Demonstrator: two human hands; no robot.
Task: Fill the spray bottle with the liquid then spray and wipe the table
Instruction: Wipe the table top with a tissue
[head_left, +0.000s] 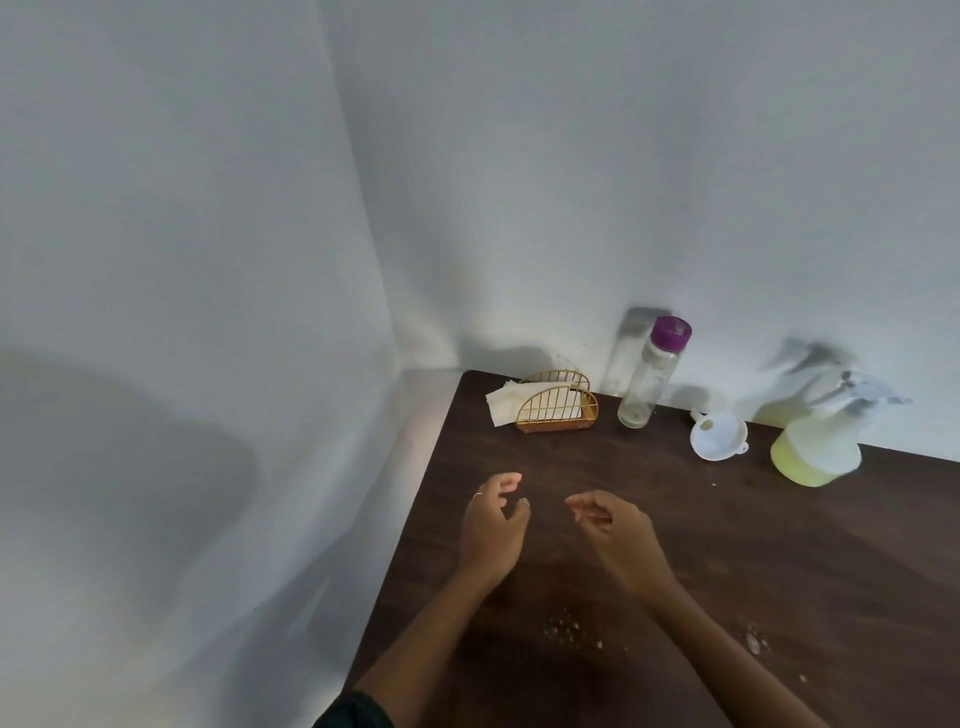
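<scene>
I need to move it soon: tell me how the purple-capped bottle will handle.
The purple-capped bottle looks tall, narrow and clear, so it probably tips easily if pushed high. It appears nearly empty, so likely light. If glass, it may be slippery and fragile.

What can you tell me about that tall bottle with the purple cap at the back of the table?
The clear bottle is tall, slim and see-through, glass or plastic, with a purple cap closed on top. It looks empty. It stands upright near the table's back edge by the wall, between the gold wire napkin holder and white funnel. Nothing touches it.
</scene>
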